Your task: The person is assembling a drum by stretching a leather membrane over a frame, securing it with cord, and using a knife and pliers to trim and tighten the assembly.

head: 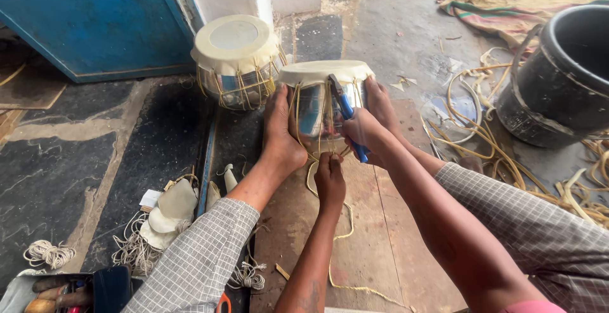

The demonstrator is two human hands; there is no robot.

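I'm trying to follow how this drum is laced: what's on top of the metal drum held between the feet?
A pale skin head covers the drum, its edge folded down over the rim, with yellowish lacing running down the shiny shell. Blue-handled pliers in the right hand cross its side. The rim and inside are hidden.

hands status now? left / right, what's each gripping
Left hand: closed on the strap under the drum.
Right hand: closed on blue-handled pliers at the drum's lacing.
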